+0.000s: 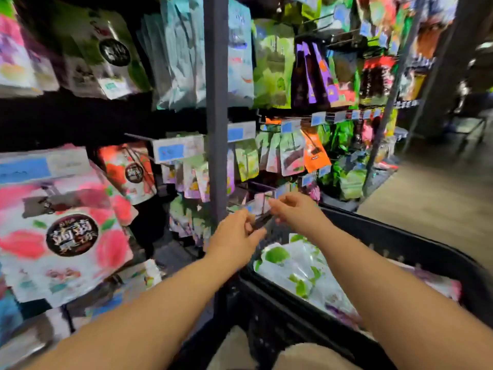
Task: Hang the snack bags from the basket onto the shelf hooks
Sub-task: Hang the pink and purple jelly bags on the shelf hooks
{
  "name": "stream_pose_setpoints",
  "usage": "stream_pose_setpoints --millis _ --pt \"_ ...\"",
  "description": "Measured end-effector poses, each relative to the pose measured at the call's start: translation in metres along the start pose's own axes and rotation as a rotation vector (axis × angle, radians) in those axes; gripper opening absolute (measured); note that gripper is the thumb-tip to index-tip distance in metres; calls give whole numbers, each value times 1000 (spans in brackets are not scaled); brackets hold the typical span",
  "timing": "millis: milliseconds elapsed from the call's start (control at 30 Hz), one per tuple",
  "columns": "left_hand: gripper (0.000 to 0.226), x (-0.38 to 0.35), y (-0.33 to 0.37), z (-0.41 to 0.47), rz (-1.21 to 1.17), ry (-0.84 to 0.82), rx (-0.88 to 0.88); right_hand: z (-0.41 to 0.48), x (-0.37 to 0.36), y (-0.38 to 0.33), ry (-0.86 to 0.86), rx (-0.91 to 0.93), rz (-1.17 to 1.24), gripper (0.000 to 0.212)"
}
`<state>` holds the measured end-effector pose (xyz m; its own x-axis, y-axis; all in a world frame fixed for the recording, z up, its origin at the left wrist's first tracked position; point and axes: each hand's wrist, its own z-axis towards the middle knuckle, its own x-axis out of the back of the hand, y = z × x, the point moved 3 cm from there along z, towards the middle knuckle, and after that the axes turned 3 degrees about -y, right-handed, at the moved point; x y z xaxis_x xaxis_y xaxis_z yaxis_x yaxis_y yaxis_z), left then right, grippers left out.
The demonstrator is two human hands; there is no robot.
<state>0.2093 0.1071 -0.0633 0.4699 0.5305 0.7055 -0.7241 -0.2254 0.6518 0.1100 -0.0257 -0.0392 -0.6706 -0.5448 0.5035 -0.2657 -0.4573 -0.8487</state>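
- A shop aisle runs off to the right over a pale floor [440, 198], and a tall rack of hanging snacks fills the left and middle so every pack faces the walkway.
- A grey upright post [217, 102] splits the rack; packs hang in rows from hooks on both sides, with blue price tags [170, 152] clipped at the hook ends where a shopper can read them.
- A dark basket [400, 247] sits low at the right, just below the hands, probably parked there to keep each reach short.
- Snack bags [296, 271], white with green fruit, lie flat in it, waiting to be hung.
- The left hand [236, 236] and right hand [296, 209] meet at a low hook [260, 221] beside the post.
- Both hands look curled, fingers pinched near the hook or a small pack's top; blur hides exactly what they grip.
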Motion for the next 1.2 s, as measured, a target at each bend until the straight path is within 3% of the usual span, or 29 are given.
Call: stream_pose_setpoints --millis 167,300,467,533,967,1200 --pt "19 -71 -1 -1 104 -264 -29 -31 63 93 -8 -236 -213 24" --pt "35 -91 -8 -3 398 -270 -47 -50 103 143 -27 -355 -390 16" --pt "41 -94 -7 -4 499 -304 -51 -67 126 184 -130 -446 -522 13" --pt "41 -94 -6 -4 529 -321 -51 -70 128 186 -202 -478 -558 13" --pt "41 -94 -1 -10 554 -351 -13 -88 128 181 -245 -630 -694 34" --pt "41 -93 0 -11 554 -365 -3 -85 127 182 -248 -634 -565 27"
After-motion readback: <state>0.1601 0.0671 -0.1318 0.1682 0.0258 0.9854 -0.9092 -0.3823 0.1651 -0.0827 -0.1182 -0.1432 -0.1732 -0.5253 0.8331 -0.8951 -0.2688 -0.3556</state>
